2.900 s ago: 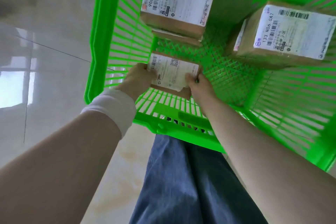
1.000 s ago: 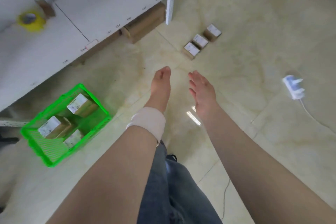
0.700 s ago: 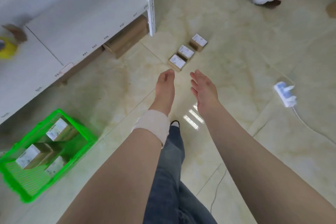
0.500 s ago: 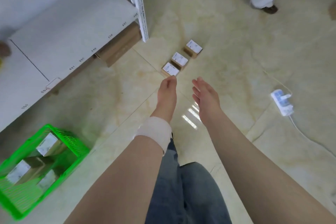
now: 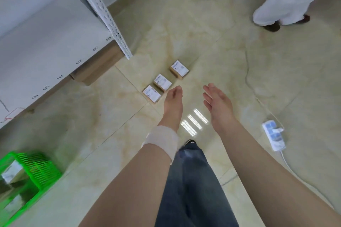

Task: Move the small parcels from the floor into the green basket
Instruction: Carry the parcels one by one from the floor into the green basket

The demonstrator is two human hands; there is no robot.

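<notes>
Small brown cardboard parcels with white printed labels lie three in a diagonal row on the glossy beige tiled floor (image 5: 239,79). The nearest parcel (image 5: 151,94) comes first, the middle parcel (image 5: 162,82) sits just beyond it and up to the right, and the far parcel (image 5: 179,69) continues the same line. The row's long axis runs away from the person and to the right. The left hand (image 5: 173,101), fingers straight and together and holding nothing, hovers just right of the nearest parcel and is clearly the closer one. The right hand (image 5: 218,105), palm open and empty, is further right of that parcel. The first pick therefore likely falls to the left hand, reaching slightly left and down. The bright green plastic lattice basket (image 5: 31,171), with parcels inside, sits well back and left of the nearest parcel. A white power strip (image 5: 274,134) lies far to that parcel's right.
</notes>
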